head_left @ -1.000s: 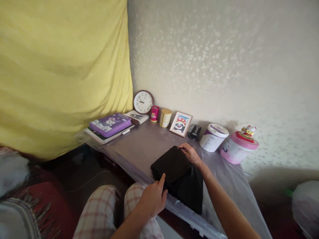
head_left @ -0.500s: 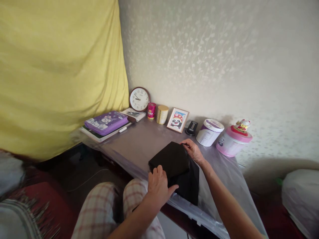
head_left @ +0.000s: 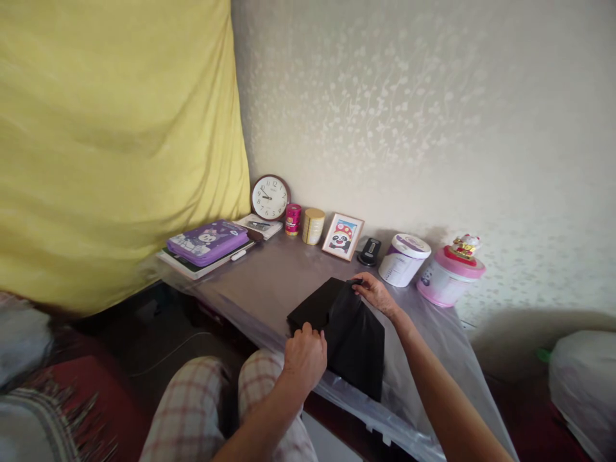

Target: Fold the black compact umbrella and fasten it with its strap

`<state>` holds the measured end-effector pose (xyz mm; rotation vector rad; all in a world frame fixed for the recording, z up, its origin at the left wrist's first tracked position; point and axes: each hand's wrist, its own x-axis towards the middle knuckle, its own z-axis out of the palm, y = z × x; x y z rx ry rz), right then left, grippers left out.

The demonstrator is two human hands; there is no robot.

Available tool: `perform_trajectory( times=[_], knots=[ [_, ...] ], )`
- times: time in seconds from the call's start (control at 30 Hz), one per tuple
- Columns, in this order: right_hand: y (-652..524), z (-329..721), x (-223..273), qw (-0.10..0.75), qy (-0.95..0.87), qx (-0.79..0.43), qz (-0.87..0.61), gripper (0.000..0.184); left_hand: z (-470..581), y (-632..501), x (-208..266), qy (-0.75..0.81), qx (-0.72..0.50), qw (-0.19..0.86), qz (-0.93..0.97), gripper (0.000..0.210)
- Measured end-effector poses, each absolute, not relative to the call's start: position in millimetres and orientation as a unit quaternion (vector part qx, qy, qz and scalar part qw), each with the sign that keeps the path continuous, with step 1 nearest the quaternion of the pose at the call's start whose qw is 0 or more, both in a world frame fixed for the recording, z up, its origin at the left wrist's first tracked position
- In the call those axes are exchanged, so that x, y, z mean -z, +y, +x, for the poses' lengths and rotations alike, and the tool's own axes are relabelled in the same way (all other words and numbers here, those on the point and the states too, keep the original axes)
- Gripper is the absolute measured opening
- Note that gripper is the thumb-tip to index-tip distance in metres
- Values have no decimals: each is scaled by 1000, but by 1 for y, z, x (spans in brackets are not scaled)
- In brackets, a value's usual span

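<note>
A folded black cloth [head_left: 353,340] lies at the table's near edge, with a flap drawn across its top; I cannot make out what kind of cloth item it is. My right hand [head_left: 375,295] pinches the flap's far corner between thumb and fingers, holding it slightly raised. At the near left side, my left hand [head_left: 305,356] is closed with its curled fingers gripping the edge of the same cloth. The cloth's lower part spreads toward the table's front edge.
Clear plastic covers the table [head_left: 260,282]. Along the wall stand a clock [head_left: 270,197], a pink can [head_left: 292,220], a yellow-lidded tin [head_left: 314,227], a panda picture frame [head_left: 342,237], a white tub [head_left: 404,260] and a pink-lidded tub [head_left: 445,279]. A purple case [head_left: 209,242] lies left.
My right hand has pulled the flap's corner up and leftward over the folded part. The left hand's fingers have curled, with the thumb no longer stretched out.
</note>
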<state>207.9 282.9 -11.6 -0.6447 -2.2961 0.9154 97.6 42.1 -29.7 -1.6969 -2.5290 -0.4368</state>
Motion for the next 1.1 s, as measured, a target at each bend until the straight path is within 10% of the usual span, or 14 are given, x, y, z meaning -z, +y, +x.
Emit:
perform_trajectory(
  times=[0.57,0.83,1.1],
  knots=[
    [291,163,27,228,-900,-213,-303,14,95,42,44,-843,181,12,-506,32],
    [294,154,32,199,-921,-145,-302,13,90,38,36,-840,182,-7,-510,65],
    [293,150,37,200,-927,-84,-306,14,92,36,39,-833,164,-47,-527,41]
  ],
)
